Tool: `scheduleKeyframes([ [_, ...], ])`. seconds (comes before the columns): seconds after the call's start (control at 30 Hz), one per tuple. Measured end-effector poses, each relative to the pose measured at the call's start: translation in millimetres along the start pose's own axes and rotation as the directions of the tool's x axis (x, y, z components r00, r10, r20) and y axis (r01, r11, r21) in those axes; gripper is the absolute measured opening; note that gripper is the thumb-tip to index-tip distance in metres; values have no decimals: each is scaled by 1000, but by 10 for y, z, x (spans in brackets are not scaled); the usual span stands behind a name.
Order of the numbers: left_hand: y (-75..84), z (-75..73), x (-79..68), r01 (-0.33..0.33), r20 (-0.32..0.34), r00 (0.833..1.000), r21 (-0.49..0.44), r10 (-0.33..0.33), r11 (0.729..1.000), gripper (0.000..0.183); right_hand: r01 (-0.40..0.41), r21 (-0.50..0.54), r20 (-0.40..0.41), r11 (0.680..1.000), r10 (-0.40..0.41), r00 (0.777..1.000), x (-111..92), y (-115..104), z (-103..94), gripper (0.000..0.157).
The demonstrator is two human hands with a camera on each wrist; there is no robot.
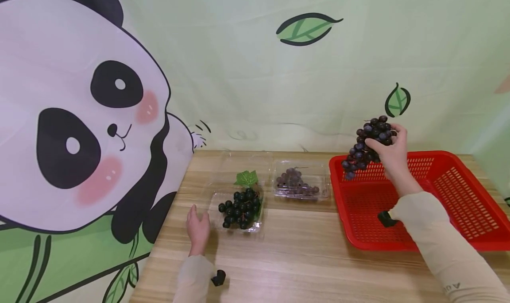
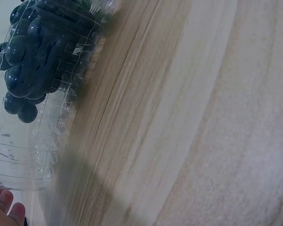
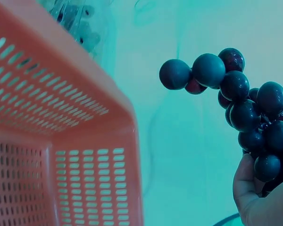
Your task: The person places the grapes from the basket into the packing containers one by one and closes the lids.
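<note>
My right hand [image 1: 392, 155] grips a bunch of dark purple grapes [image 1: 360, 150] above the back left part of the red plastic basket [image 1: 358, 205]. In the right wrist view, the bunch [image 3: 245, 113] hangs out past the thumb, apart from the basket wall [image 3: 96, 183]. On the left, a clear plastic box [image 1: 213, 201] stands with its lid up, holding a bunch of dark, nearly black grapes [image 1: 241, 210] and a green leaf [image 1: 246, 178]. Beside that box is my left hand [image 1: 198, 225], fingers loosely extended and holding nothing. Its fingertips [image 2: 5, 200] appear close to the box corner; contact is unclear.
A second clear box [image 1: 322, 192], apparently closed, contains a smaller reddish-purple bunch [image 1: 295, 181] between the open box and the basket. Behind the wooden table [image 1: 287, 258] hangs a pale green cloth [image 1: 247, 73] printed with a panda and leaves.
</note>
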State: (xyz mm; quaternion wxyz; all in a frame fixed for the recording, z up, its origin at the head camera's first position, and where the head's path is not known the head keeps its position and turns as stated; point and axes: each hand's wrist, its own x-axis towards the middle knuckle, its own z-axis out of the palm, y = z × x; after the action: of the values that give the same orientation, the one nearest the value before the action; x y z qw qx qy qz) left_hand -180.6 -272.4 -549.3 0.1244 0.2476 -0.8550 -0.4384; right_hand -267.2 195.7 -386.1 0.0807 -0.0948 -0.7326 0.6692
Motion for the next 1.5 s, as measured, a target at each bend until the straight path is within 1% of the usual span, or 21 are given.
scheduleKeyframes([
  [0.17,-3,-1,2,-7,-16,1000,10,7,1000,54,32,56,22,998,-33,999,-46,-43,81,67],
  [0.4,-23,7,16,-6,-19,1000,12,7,1000,54,62,133,60,989,-70,996,-114,-86,193,61],
  [0.57,-30,14,23,-19,-28,999,5,20,1000,54,79,161,87,984,-94,992,-157,-94,302,60],
  [0.8,-8,-1,8,-10,-15,1000,-3,10,1000,56,57,136,117,989,-73,990,-200,-80,477,60],
  [1.0,5,-6,-2,-1,-9,1000,-2,1,1000,56,53,118,160,992,-72,984,-239,-70,619,62],
  [1.17,4,-10,1,-10,-24,1000,-5,10,1000,55,33,98,181,995,-51,982,-277,-62,753,63],
  [1.27,-7,-6,7,-19,-32,999,0,19,1000,54,20,106,190,994,-40,981,-303,-59,838,64],
  [1.37,-14,-2,8,-18,-33,999,4,18,1000,54,12,115,203,993,-36,978,-325,-46,918,65],
  [1.5,-16,0,12,-15,-33,999,1,15,1000,54,15,96,218,995,-36,975,-350,-10,1014,66],
])
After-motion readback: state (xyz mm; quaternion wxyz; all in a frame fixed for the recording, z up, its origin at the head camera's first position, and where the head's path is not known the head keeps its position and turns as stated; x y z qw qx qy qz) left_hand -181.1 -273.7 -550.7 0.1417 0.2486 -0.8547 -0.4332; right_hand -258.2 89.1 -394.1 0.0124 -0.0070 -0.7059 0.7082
